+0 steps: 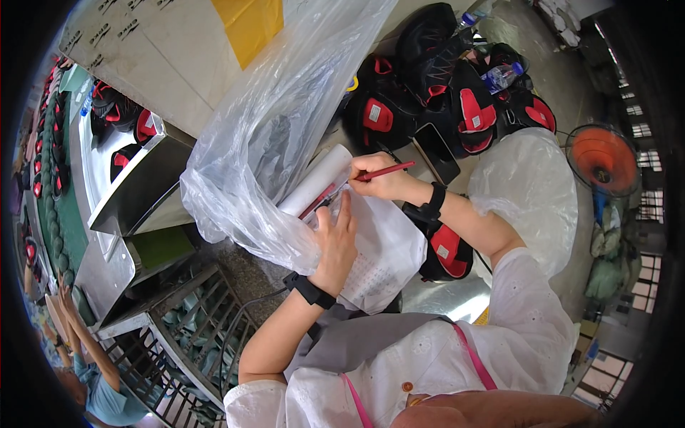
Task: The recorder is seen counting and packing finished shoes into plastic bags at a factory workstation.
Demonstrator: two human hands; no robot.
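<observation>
The right hand [382,183] is closed in a writing grip around a red pen [394,169], whose upper end slants out to the right; its writing tip is hidden or too small to make out. The left hand [335,246] is loosely spread rather than clenched, its fingers resting on the white paper [387,239] just below the pen hand. The left forearm slants up from the lower edge, the right one reaches in leftward from the right shoulder, and each wrist wears a black band [310,290]. The paper lies in front of the person's torso, its near part hanging toward the lap, with a white roll [318,181] just above the left fingers. A crumpled clear plastic bag [239,160] drapes over the roll's left end and meets the left hand, partly veiling that side. Beyond the right hand lie a black phone [437,154] and a heap of black-and-red shoes [385,116]; a second clear bag [529,196] sits right of the right forearm.
</observation>
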